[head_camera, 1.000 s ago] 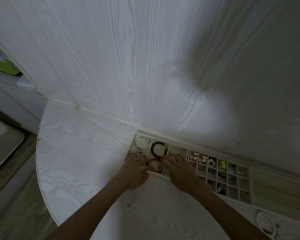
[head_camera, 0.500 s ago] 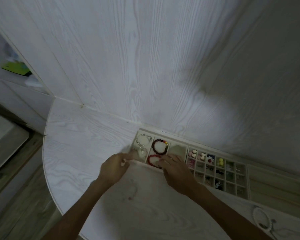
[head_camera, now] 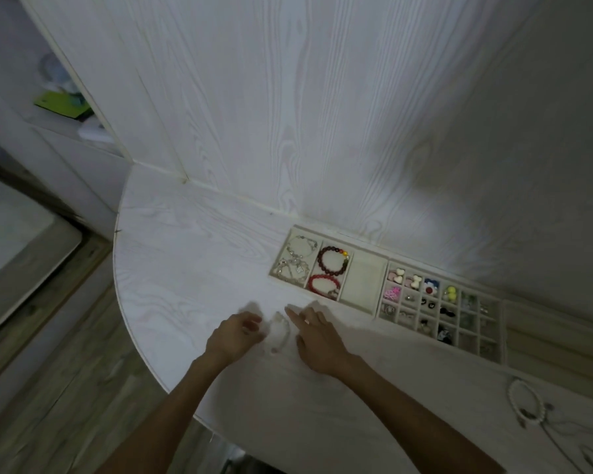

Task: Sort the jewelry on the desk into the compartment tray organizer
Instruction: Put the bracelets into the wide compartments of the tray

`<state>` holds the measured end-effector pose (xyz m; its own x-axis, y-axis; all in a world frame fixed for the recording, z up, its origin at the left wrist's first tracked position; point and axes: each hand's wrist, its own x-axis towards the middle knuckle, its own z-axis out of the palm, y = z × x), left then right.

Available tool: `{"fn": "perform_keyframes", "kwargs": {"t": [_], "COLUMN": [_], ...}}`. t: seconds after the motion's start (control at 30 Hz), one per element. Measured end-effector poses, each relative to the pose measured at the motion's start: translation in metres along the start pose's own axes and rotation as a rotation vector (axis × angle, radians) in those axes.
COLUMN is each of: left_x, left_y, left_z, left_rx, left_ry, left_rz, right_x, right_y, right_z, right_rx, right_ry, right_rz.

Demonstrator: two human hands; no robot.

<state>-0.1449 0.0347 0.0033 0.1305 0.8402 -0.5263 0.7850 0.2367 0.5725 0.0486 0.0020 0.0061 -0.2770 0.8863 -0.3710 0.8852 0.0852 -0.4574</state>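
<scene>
The compartment tray organizer [head_camera: 377, 304] lies against the wall. Its left long compartment holds silver bracelets [head_camera: 297, 265]. The middle one holds a dark bead bracelet [head_camera: 332, 260] and a red bracelet [head_camera: 323, 285], and the third long compartment [head_camera: 362, 280] is bare. A grid of small cells [head_camera: 439, 313] holds earrings and charms. On the desk in front, a pale bracelet [head_camera: 279, 331] lies blurred between my hands. My left hand [head_camera: 235, 336] has curled fingers at its left edge. My right hand [head_camera: 317, 336] points its index finger at its top.
A white bead bracelet [head_camera: 525, 401] and a thin chain [head_camera: 569, 436] lie on the desk at the right. The tray's far-right section [head_camera: 555, 340] has long slots. The rounded desk edge [head_camera: 124, 313] drops to the floor on the left.
Both hands pulled back from the tray's left compartments toward me onto the desk. The red bracelet now lies uncovered in the middle compartment. A pale bracelet now sits between the hands.
</scene>
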Motion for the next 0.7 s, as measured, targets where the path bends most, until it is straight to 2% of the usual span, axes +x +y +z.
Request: {"fn": "perform_keyframes", "kwargs": {"t": [0.27, 0.4, 0.53, 0.7], "left_x": [-0.005, -0.009, -0.013, -0.018], "left_y": [0.011, 0.02, 0.037, 0.067], "left_z": [0.016, 0.024, 0.033, 0.041], "left_rx": [0.182, 0.181, 0.042, -0.045], "left_ry": [0.097, 0.112, 0.011, -0.089], "left_rz": [0.043, 0.145, 0.26, 0.43], "right_x": [-0.004, -0.016, -0.031, -0.053], "right_y": [0.009, 0.016, 0.021, 0.033], "right_z": [0.008, 0.012, 0.002, -0.013], "right_rx": [0.14, 0.251, 0.559, 0.612], "right_ry": [-0.06, -0.036, 0.064, 0.179], "right_rz": [0.071, 0.12, 0.183, 0.155]}}
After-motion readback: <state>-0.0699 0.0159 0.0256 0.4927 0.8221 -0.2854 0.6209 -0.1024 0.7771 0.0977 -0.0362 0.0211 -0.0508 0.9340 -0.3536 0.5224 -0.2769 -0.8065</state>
